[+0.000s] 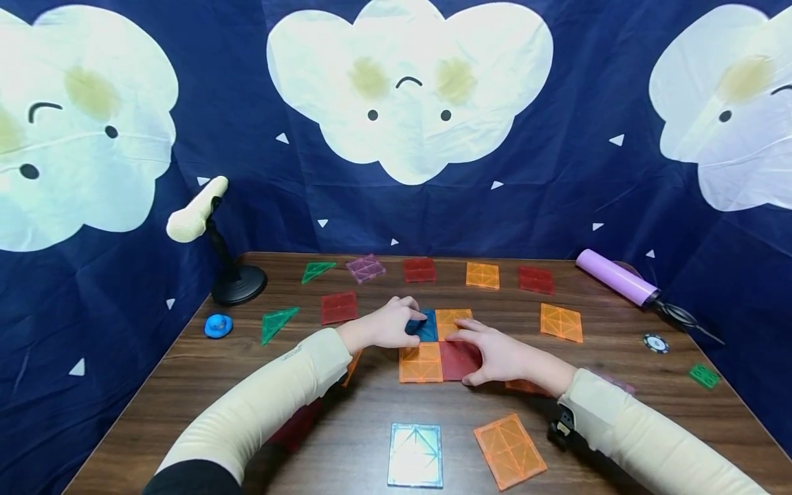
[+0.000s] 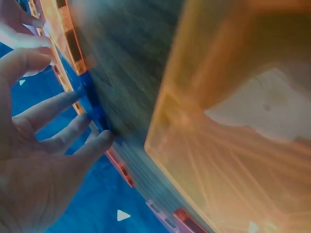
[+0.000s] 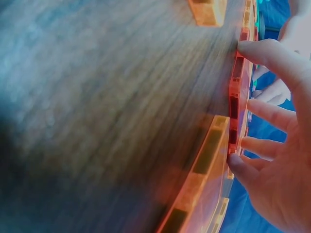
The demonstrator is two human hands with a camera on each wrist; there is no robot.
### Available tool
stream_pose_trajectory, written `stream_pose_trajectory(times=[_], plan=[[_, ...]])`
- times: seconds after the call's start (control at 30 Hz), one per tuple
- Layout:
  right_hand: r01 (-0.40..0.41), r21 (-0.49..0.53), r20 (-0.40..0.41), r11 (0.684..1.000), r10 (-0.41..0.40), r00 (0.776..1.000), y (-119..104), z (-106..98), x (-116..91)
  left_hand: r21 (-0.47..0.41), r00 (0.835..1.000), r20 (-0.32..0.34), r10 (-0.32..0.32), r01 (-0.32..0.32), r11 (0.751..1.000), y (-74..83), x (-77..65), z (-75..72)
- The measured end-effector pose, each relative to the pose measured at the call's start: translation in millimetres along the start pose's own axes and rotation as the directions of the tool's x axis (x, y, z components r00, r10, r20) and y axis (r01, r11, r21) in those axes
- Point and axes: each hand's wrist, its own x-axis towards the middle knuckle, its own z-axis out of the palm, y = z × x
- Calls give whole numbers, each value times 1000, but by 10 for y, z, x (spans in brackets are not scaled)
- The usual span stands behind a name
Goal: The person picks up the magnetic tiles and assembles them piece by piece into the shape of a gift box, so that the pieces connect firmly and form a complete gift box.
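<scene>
Head view | left hand (image 1: pixel 390 324), fingers spread, touching blue tile (image 1: pixel 428 330) at ten o'clock of four-tile square (image 1: pixel 438 344) | right hand (image 1: pixel 502 352) spread against red tile (image 1: pixel 458 361), four o'clock | risk: uneven pushing could skew it

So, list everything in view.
Translucent square tiles: about sixteen; orange, red, purple, blue; centre and scattered
Translucent triangular tiles: two, green, left
Rounded toy: one, blue, left
Round-based stand, cloth-topped: one, black and cream, back left
Smooth cylinder: one, lilac, back right
Round chip: one, black and white, right
Rectangular block: one, green, right edge
Wood-grain table: one, brown, underneath
Cloud-print cloth: one, navy and white, behind
Long sleeves: two, cream, forearms
Wrist device: one, black, right wrist
Left hand: one, on blue tile
Right hand: one, on red tile
</scene>
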Motion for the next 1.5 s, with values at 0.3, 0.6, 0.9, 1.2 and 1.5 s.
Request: stream_pose_trajectory(times=[0.3, 0.6, 0.9, 1.2, 1.5], plan=[[18, -3, -75, 1000, -18, 997, 159, -116, -120, -9, 1000, -1, 1, -1, 1000, 156, -93, 81], [-83, -60, -310, 995, 61, 949, 646, -550, -478, 50, 994, 88, 59, -63, 997, 529, -250, 231], [-261, -54, -317, 964, 232, 920, 1132, -633, -791, 80, 993, 103, 64, -72, 994, 551, -268, 245], [-228, -91, -313, 969, 190, 930, 1099, -632, -709, 47, 987, 128, 93, -100, 994, 481, -266, 205], [-115, -127, -266, 985, 78, 961, 937, -532, -399, 73, 988, 119, 100, -109, 991, 509, -248, 178]])
